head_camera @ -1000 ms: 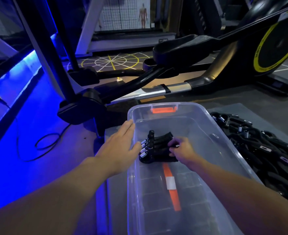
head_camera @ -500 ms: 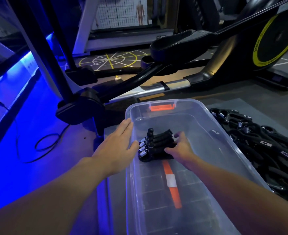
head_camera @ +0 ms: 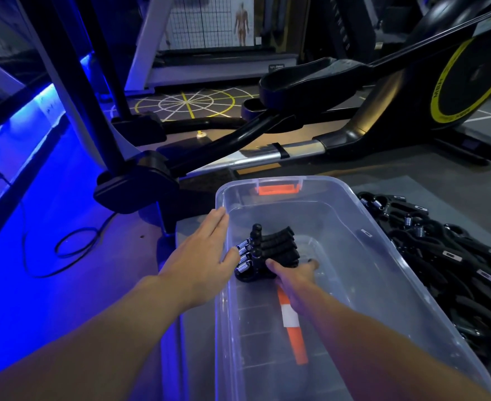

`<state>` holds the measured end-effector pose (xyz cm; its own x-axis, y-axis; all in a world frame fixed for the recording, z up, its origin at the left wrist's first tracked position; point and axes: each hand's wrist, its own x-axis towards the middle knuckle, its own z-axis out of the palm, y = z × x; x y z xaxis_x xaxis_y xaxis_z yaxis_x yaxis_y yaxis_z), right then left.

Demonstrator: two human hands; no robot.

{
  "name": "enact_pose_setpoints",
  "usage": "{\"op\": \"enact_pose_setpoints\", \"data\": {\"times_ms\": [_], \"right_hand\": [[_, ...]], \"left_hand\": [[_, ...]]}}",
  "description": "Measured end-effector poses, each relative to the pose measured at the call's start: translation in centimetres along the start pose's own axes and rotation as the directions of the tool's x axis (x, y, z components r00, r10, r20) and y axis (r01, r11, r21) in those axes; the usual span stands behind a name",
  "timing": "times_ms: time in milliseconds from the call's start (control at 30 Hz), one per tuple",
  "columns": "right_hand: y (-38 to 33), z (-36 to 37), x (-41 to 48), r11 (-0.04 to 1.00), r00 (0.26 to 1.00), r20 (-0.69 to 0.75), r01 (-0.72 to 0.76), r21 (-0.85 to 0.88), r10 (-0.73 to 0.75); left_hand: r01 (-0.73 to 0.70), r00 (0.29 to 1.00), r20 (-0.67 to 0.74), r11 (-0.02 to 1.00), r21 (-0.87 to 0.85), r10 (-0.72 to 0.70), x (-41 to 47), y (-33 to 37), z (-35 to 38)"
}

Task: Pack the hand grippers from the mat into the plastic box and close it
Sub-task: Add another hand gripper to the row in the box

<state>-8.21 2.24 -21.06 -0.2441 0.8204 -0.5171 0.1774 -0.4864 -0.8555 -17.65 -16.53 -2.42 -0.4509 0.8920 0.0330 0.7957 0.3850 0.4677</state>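
The clear plastic storage box point(head_camera: 412, 285) with an orange latch at its far end stands open, and a small stack of black foam-handled hand grippers with steel coil springs point(head_camera: 267, 253) sits inside, near the left wall. The right hand point(head_camera: 293, 277) reaches into the box, its fingertips point(head_camera: 311, 263) spread loosely against the near side of the stack, seemingly nudging it square rather than clamping it; whether the thumb hooks under a handle I cannot tell. The left hand point(head_camera: 201, 261) lies flat with fingers extended together along the outside of the left wall, just beside the springs, likely bracing the box against sliding. Beyond the right hand, past the box's right wall, a large heap of black grippers point(head_camera: 441, 256) waits on the grey floor mat point(head_camera: 429, 189), so packing has barely begun.
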Motion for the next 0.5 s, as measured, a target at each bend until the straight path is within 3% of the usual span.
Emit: {"op": "enact_pose_setpoints", "data": {"times_ms": [200, 400, 500], "right_hand": [[-1.1, -1.2, -3.3, 0.99, 0.988, 0.111, 0.117, -0.079, -0.108], [-0.5, -0.4, -2.3, 0.985, 0.976, 0.132, 0.173, 0.004, -0.172], [-0.4, -0.2, -2.6, 0.974, 0.977, 0.093, 0.2, -0.103, -0.191]], "left_hand": [[-0.01, 1.0, -0.007, 1.0, 0.008, 0.01, 0.0, 0.0, 0.1], [-0.015, 1.0, -0.009, 1.0, 0.023, 0.015, 0.1, -0.2, 0.3], [-0.007, 1.0, -0.011, 1.0, 0.018, 0.007, 0.2, -0.2, 0.4]]}}
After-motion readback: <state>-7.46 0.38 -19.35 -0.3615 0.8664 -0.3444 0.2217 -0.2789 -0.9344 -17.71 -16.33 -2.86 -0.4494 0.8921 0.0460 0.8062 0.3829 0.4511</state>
